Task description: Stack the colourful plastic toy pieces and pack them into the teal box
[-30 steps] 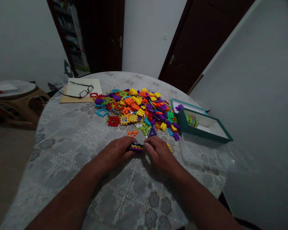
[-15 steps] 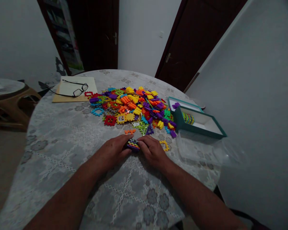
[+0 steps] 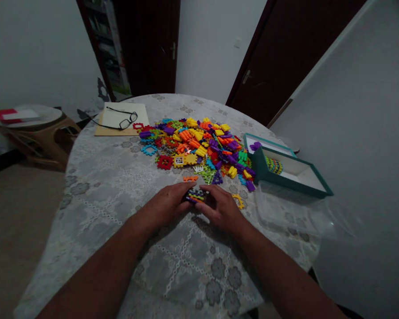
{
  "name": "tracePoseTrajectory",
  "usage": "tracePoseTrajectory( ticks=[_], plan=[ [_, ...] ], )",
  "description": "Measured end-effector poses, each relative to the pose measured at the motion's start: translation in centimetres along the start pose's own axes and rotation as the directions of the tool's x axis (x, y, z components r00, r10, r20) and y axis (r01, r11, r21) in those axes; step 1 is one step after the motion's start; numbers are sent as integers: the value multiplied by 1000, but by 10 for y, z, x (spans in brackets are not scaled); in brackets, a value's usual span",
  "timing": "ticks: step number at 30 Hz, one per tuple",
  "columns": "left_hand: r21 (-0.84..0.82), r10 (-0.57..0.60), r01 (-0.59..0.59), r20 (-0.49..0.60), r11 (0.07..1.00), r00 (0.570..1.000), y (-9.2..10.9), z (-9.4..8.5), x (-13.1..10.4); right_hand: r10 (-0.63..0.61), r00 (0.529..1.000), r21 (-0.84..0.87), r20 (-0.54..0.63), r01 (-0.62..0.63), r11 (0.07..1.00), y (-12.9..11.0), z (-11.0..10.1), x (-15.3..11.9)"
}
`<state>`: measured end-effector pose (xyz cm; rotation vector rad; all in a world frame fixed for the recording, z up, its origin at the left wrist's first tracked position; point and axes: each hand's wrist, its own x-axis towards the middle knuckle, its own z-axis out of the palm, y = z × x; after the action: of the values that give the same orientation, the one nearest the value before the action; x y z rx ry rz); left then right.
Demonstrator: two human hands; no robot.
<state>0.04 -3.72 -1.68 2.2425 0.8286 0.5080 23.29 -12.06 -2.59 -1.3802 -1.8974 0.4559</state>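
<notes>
A small block of interlocking plastic pieces, with grey, yellow, orange and purple edges, sits between my two hands near the middle of the table. My left hand grips its left side, thumb below and fingers above. On the right side, my right hand holds it with thumb and forefinger, the other fingers curled behind. Just beyond my fingertips lies an orange toothed piece. A yellow ring-shaped piece lies beside my right hand. Fingers cover part of the block.
A heap of colourful plastic building pieces lies ahead. At the right are a green box with a multicoloured round piece inside, its lid and a clear plastic container. Glasses rest on papers at the back left.
The whole view has shifted, so the table appears further right. My right thumb and forefinger have spread wider apart, and more of the block's side shows between my hands.
</notes>
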Motion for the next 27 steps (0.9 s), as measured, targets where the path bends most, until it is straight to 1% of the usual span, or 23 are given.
tracePoseTrajectory(
  ticks=[4, 9, 16, 19, 23, 27],
  plan=[
    [48, -3, 3, -13, 999, 1000, 3, -2, -1, 14, 999, -41, 30, -12, 999, 3, 3, 0],
    [95, -18, 19, -5, 995, 1000, 3, 1, -2, 53, 999, -42, -7, -53, 998, 5, 7, 0],
    [78, -10, 11, -22, 997, 1000, 2, 15, -5, 91, 996, 15, -12, -91, 996, 5, 9, -1],
    [70, 8, -7, -15, 998, 1000, 4, 15, -5, 110, 994, 7, -19, -109, 994, 3, 8, -1],
    [60, -13, 14, -23, 998, 1000, 7, 11, -6, 103, 994, -9, -29, -104, 995, 2, 9, 0],
    [54, -18, 19, -25, 998, 1000, 5, 12, -7, 125, 992, -6, -8, -125, 992, 5, 9, 0]
  ],
)
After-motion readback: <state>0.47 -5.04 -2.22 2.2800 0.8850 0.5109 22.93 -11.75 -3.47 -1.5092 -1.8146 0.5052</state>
